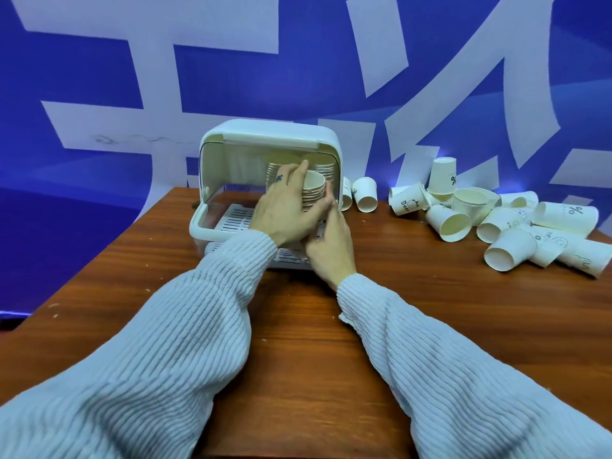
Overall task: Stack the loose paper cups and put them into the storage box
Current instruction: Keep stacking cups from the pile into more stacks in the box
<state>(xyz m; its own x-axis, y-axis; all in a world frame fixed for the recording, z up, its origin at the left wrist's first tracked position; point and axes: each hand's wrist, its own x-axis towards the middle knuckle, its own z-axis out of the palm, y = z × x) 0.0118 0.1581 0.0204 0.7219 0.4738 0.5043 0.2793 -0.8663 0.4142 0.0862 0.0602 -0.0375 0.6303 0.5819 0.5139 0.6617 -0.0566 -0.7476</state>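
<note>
Nested cup stack (313,193) clasped between both hands, at mouth of storage box (271,137), rims up. Left hand (284,207) wraps stack's near-left side, fingers curled round it; right hand (331,240) grips its right side lower down. Two stacks (298,164) already inside box, just beyond fingers. Task judged partway: pile of loose cups (510,220) lies on desk (298,326), well right of right hand, unstacked.
</note>
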